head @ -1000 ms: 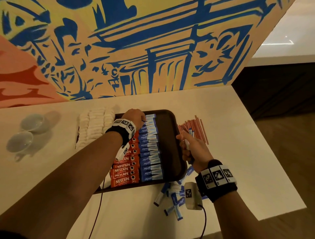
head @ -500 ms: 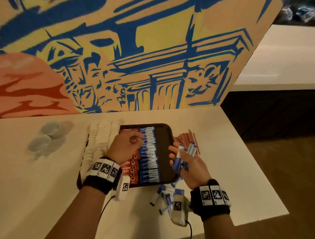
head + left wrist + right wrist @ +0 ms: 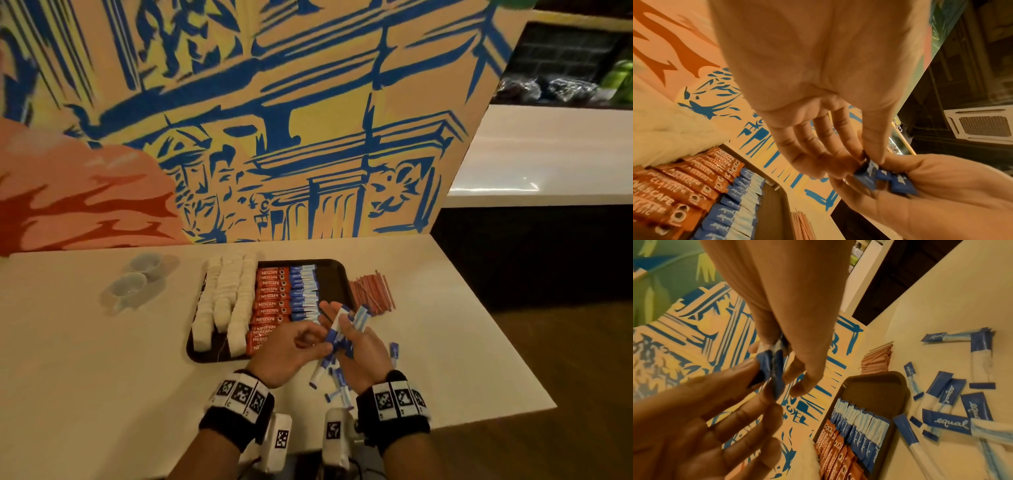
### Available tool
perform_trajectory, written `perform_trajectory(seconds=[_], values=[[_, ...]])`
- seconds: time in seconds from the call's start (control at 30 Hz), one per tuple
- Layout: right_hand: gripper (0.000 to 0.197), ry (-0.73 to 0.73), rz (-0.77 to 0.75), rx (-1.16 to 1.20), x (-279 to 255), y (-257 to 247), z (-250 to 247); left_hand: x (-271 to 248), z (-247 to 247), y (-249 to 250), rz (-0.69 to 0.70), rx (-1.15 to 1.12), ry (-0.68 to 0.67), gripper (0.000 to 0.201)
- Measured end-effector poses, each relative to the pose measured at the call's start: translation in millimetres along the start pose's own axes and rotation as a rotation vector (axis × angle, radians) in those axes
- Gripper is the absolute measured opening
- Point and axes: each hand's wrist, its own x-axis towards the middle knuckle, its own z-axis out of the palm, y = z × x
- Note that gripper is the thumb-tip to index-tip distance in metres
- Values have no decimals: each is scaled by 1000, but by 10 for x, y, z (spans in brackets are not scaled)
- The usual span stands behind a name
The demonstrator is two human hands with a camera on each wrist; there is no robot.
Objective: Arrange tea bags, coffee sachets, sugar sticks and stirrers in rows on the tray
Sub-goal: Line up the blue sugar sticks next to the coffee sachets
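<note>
- Fingers (image 3: 840,155) of the left hand (image 3: 291,353) pinch the blue end of one of the sugar sticks (image 3: 337,330) fanned in the right hand (image 3: 363,356), whose fingers curl round that bunch
- Left of the fingers, on the tray (image 3: 337,274), stand the white tea bags (image 3: 226,298), then the red coffee sachets (image 3: 270,301), then the row of blue sticks already laid
- To do this step well, I would draw a single stick clear while the right hand keeps the rest fanned, then lay it flush against the last one in the blue row, same end forward
- Just below the fingers more loose sticks (image 3: 945,417) lie scattered on the pale table (image 3: 462,342)
- Right of the fingers, beside the tray, the stirrers (image 3: 371,291) wait in a heap, not yet placed
- Beyond the fingers rises a wall painted in blue, yellow and orange (image 3: 239,120); far left sit two small cups (image 3: 137,277)
</note>
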Motion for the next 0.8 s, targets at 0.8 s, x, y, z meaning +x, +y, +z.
perform_trajectory(seconds=[0.8], values=[[41,69,-28,-826,-242,-504,251,-328,-245,286,250,157,401,23]])
